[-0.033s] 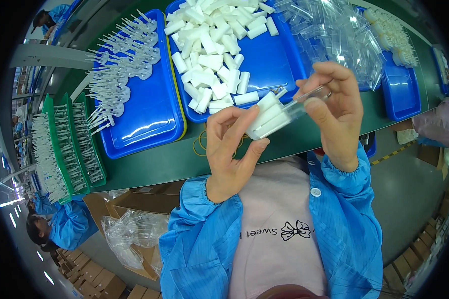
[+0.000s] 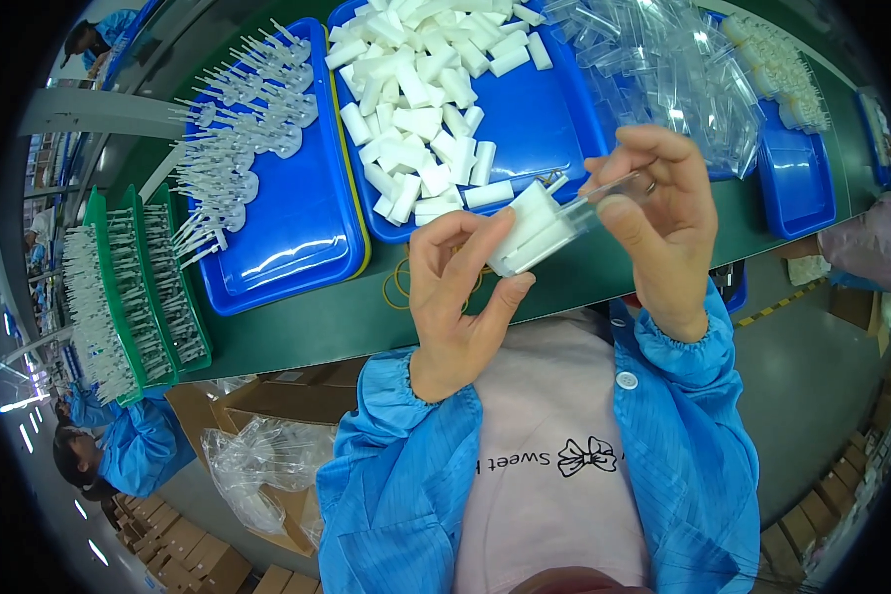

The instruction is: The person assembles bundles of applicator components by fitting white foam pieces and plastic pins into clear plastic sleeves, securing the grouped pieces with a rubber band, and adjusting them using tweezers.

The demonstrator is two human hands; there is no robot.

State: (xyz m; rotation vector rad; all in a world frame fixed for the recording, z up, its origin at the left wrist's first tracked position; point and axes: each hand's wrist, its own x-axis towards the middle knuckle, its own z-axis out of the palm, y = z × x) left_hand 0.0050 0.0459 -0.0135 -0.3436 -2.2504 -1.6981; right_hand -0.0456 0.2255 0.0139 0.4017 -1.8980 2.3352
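Note:
My left hand (image 2: 455, 302) grips a small stack of white folded pieces (image 2: 527, 233) between thumb and fingers. My right hand (image 2: 668, 213), with a ring on one finger, pinches a narrow clear plastic sleeve (image 2: 609, 195) whose open end is over the tip of the stack. Both hands are raised above the near edge of a green table (image 2: 297, 332), close together. Just behind them a blue tray (image 2: 554, 129) holds several loose white pieces of the same kind.
Left of that, a second blue tray (image 2: 302, 233) carries clear plastic fork-like parts. A heap of clear sleeves (image 2: 663, 69) lies at the back right beside a small blue tray (image 2: 797, 178). Green racks (image 2: 134, 287) stand far left. Rubber bands (image 2: 399, 282) lie on the table. A co-worker (image 2: 119, 445) sits lower left.

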